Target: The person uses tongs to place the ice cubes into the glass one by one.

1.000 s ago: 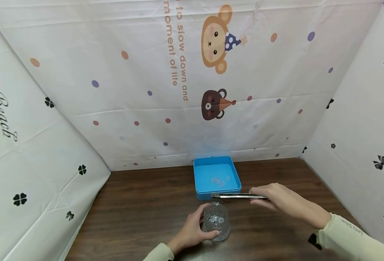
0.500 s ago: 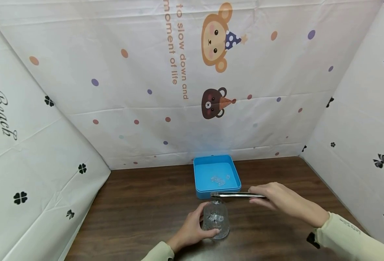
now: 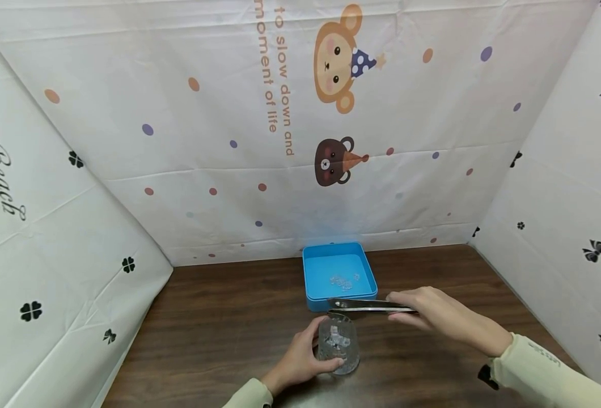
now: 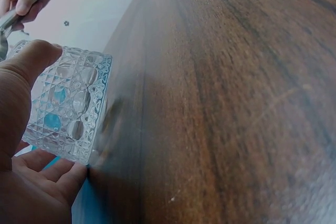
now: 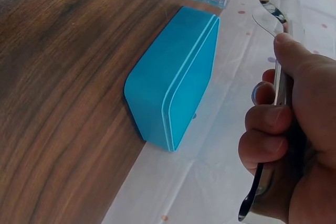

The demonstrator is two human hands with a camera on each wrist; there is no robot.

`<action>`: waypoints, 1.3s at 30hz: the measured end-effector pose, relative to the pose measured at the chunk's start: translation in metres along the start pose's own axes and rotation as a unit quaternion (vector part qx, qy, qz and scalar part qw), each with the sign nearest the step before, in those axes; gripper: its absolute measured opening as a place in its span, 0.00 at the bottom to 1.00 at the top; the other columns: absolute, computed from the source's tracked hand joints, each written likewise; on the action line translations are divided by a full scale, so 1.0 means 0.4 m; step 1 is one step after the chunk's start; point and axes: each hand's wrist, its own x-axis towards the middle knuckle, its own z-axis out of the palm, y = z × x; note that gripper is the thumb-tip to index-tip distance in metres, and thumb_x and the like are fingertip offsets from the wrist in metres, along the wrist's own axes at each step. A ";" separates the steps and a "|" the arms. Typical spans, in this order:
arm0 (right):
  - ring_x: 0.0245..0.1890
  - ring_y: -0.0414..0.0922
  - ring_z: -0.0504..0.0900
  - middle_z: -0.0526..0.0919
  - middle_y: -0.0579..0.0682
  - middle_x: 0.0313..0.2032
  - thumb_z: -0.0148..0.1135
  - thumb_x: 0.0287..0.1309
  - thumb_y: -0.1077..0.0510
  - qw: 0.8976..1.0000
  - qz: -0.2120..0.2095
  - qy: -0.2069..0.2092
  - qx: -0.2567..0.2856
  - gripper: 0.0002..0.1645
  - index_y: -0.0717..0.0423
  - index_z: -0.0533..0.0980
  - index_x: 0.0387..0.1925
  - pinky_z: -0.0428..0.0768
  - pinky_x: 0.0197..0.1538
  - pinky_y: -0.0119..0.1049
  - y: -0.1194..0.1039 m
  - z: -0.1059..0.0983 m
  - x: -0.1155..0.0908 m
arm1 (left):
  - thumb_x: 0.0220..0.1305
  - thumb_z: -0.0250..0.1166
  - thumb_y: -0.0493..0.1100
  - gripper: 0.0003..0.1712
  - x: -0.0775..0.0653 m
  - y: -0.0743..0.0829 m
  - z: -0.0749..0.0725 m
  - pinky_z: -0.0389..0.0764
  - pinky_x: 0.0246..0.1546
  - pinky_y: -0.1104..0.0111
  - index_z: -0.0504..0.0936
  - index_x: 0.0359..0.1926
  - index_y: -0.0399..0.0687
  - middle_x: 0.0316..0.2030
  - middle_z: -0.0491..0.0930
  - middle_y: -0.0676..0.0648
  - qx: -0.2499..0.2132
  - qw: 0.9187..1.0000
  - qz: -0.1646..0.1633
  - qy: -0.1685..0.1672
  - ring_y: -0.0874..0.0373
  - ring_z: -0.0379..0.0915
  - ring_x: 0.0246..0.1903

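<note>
A clear cut-glass tumbler [image 3: 350, 358] stands on the table with several clear ice-like pieces [image 3: 337, 339] inside. My left hand [image 3: 300, 358] grips it from the left, thumb on the near side; in the left wrist view the thumb lies across the patterned glass [image 4: 73, 103]. My right hand [image 3: 440, 317] holds metal tongs [image 3: 369, 306] level, their tips just above the tumbler's mouth. In the right wrist view the tongs [image 5: 284, 85] end in one pronged tip and one rounded tip, spread apart, with nothing visible between them.
Just behind the tumbler sits a shallow blue square box [image 3: 326, 266] with several small clear pieces [image 3: 342, 282] in it. Printed white cloth [image 3: 229, 215] encloses the brown wooden table [image 3: 219, 328] at the back and both sides.
The tongs' arms, close together half a second ago, now stand apart over the tumbler. The pieces inside the tumbler look piled higher. My left hand has stayed in place.
</note>
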 end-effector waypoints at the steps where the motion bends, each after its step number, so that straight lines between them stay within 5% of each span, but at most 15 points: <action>1: 0.21 0.24 0.65 0.70 0.27 0.25 0.65 0.71 0.52 1.000 0.003 0.000 0.000 0.07 0.40 0.74 0.36 0.68 0.26 0.22 0.000 0.001 0.000 | 0.58 0.79 0.50 0.47 0.000 0.001 0.000 0.80 0.54 0.71 0.65 0.72 0.50 0.61 0.76 0.47 -0.001 1.000 0.000 0.000 0.59 0.80 0.55; 17: 0.25 0.25 0.73 0.80 0.31 0.31 0.65 0.70 0.51 1.000 0.026 -0.007 -0.001 0.04 0.40 0.78 0.43 0.74 0.28 0.25 -0.001 0.005 -0.007 | 0.58 0.79 0.50 0.46 0.000 0.001 0.003 0.82 0.52 0.70 0.65 0.72 0.49 0.60 0.77 0.47 0.004 1.000 0.014 0.002 0.59 0.81 0.53; 24: 0.34 0.29 0.83 0.88 0.42 0.42 0.67 0.69 0.51 0.998 0.048 -0.001 -0.048 0.15 0.52 0.82 0.52 0.84 0.33 0.31 0.006 -0.009 0.004 | 0.58 0.79 0.49 0.46 0.000 0.008 0.001 0.82 0.53 0.68 0.66 0.72 0.53 0.60 0.78 0.46 0.000 1.000 0.025 0.004 0.56 0.81 0.54; 39: 0.20 0.29 0.70 0.82 0.38 0.32 0.63 0.71 0.46 0.985 0.155 -0.041 -0.065 0.20 0.55 0.79 0.55 0.70 0.23 0.29 0.052 -0.028 0.075 | 0.57 0.79 0.50 0.45 0.001 0.003 0.002 0.81 0.52 0.70 0.66 0.71 0.52 0.60 0.78 0.47 0.008 1.000 0.013 0.005 0.58 0.80 0.54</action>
